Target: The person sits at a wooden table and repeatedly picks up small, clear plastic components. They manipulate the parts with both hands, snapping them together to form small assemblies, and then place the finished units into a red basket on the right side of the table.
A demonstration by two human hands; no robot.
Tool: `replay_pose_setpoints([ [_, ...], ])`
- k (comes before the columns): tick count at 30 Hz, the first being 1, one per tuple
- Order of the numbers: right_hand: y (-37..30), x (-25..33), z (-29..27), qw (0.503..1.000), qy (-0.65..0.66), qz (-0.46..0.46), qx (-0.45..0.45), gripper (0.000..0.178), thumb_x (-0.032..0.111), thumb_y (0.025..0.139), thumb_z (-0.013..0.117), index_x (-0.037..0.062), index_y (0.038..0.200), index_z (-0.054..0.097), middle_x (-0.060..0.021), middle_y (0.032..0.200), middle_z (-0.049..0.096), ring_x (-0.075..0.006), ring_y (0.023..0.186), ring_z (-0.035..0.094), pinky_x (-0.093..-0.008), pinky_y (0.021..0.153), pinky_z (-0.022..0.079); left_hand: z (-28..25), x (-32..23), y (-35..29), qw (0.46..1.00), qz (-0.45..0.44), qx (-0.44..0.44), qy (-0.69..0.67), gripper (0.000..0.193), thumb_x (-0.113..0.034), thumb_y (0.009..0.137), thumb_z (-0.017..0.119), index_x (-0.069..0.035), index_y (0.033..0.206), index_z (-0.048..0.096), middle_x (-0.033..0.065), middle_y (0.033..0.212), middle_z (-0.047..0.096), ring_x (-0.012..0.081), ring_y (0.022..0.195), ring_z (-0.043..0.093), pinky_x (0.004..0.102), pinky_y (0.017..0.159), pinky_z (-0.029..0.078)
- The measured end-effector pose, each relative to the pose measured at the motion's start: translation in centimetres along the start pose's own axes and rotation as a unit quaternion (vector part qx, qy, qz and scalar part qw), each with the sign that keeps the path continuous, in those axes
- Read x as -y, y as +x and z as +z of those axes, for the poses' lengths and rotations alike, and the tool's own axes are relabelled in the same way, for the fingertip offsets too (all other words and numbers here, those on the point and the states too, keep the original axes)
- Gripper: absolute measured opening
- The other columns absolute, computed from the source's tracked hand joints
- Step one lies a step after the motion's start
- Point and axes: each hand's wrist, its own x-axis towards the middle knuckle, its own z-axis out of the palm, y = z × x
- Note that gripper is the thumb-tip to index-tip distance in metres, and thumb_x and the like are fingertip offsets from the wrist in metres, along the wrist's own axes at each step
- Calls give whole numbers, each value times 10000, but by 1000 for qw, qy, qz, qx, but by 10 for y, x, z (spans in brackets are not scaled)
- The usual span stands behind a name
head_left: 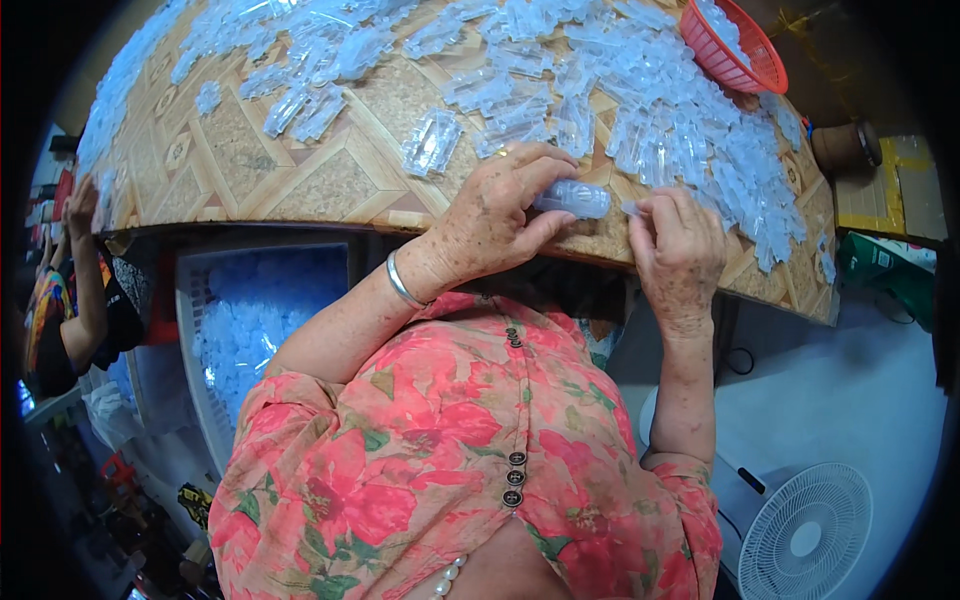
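My left hand [508, 205] is closed round a clear plastic tube [574, 199] with a rounded end that points to the right. It is held just above the front edge of the table. Beside that end, my right hand [680, 240] has its thumb and fingers pinched on a small clear plastic piece [630, 207]; its exact kind is too small to tell. Past my left hand lies a group of clear flat plastic parts [432, 142]. A large heap of similar clear plastic pieces [655, 110] spreads beyond my right hand.
A red plastic basket [735, 50] with clear pieces stands at the far right of the patterned table [330, 175]. Below the table's left side is a white crate [200, 350] full of clear parts. A white fan [805, 538] stands at lower right. Another person's arm [88, 270] shows at left.
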Motion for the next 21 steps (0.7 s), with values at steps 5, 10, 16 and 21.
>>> replay_pose_setpoints([
  [5,-10,6,-3,992,68,92,52,327,89,778,745,91,1092,650,-57,945,644,-261,894,640,-405,800,449,1,-1,0,1000,-5,1,8,425,-68,766,803,-30,1161,653,155,1180,679,337,1089,663,389,903,540],
  [10,-12,10,-10,986,98,106,78,403,122,798,752,81,1184,644,-85,1000,658,-280,918,636,-423,823,439,-1,-3,2,1000,1,0,13,433,-74,762,806,-30,1165,653,156,1188,680,335,1091,671,383,903,544],
  [16,-12,6,-2,987,117,100,54,307,131,826,759,75,1120,688,-80,1016,667,-274,915,636,-412,837,440,-1,-2,1,1000,9,-3,9,437,-91,764,808,-26,1168,654,163,1193,679,333,1086,675,384,896,549],
  [21,-1,23,-1,965,236,108,-32,288,124,808,788,83,1081,708,-72,1046,685,-258,917,640,-385,836,445,0,0,0,1000,17,-11,19,423,-90,777,800,-24,1170,656,166,1194,678,340,1083,675,390,892,553],
])
